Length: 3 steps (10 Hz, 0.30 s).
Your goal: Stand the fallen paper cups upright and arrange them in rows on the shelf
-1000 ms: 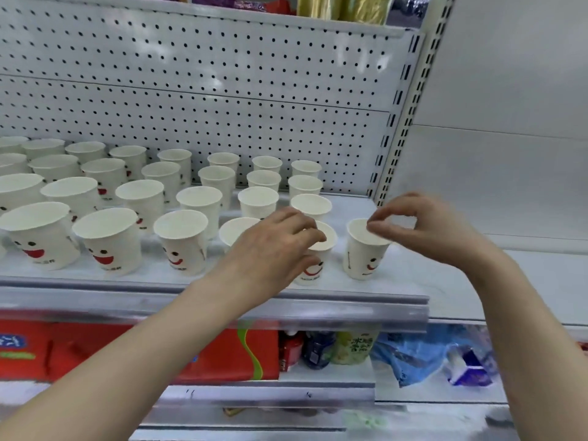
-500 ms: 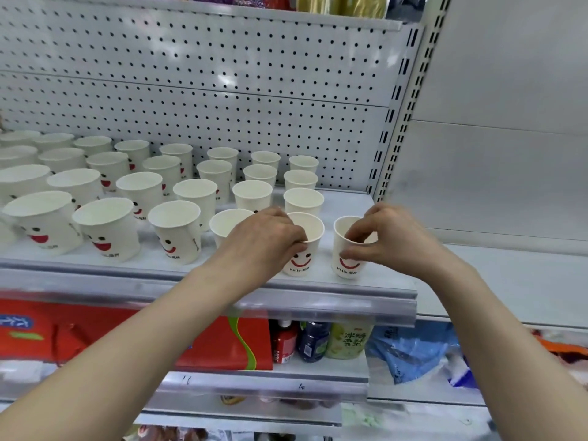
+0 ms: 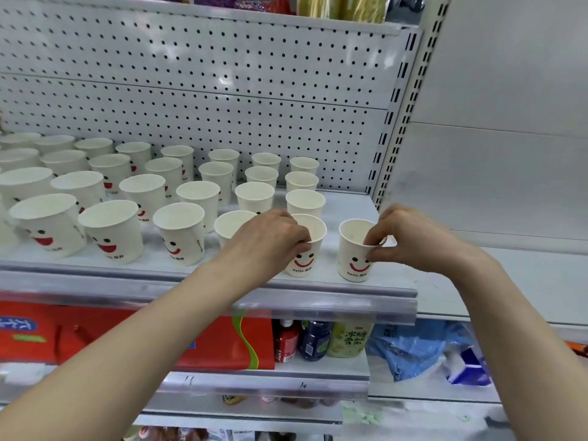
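Several white paper cups with red smiley faces stand upright in rows on the grey shelf (image 3: 366, 291). My left hand (image 3: 270, 240) grips the near rim of a front-row cup (image 3: 307, 259). My right hand (image 3: 410, 240) pinches the right rim of the rightmost front cup (image 3: 353, 259), thumb outside and a finger inside. Both cups stand upright near the shelf's front edge. Another front-row cup (image 3: 230, 224) is partly hidden behind my left hand.
A white pegboard (image 3: 222, 90) backs the shelf, with a slotted upright (image 3: 397, 106) at its right end. Below are red boxes (image 3: 229, 342), bottles (image 3: 315, 340) and a blue plastic bag (image 3: 410, 348). A grey ledge (image 3: 525, 275) extends to the right.
My right hand came down from above the rightmost cup and took hold of its rim. My left hand closed onto the neighbouring cup's rim. The view shifted slightly.
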{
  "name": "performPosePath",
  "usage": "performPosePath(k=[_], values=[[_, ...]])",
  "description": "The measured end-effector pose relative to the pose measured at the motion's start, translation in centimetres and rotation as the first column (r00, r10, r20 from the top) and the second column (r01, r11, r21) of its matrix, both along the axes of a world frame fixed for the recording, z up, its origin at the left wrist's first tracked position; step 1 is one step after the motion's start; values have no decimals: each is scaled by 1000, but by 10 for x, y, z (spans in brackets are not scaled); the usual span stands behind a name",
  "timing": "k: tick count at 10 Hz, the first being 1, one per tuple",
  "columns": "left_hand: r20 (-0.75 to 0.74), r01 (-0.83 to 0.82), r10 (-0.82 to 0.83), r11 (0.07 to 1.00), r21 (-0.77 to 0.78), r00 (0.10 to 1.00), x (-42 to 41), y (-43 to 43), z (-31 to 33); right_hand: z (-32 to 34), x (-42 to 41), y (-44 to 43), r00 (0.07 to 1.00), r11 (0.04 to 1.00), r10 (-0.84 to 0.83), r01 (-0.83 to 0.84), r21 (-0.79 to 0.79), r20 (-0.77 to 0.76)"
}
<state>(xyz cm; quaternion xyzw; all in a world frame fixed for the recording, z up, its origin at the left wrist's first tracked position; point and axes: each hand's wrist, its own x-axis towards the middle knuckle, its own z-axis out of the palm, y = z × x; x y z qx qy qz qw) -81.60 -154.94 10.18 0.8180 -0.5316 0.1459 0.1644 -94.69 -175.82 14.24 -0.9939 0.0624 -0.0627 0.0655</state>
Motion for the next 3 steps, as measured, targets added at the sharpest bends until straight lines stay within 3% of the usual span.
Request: performPosePath(k=[2, 3], values=[[2, -4, 4, 1000, -14, 1000, 0, 1, 0, 0, 0, -1, 999, 999, -8, 7, -42, -34], [38, 44, -40, 993, -108, 998, -1, 3, -4, 8, -4, 0, 1000, 1000, -12, 12, 22, -14]])
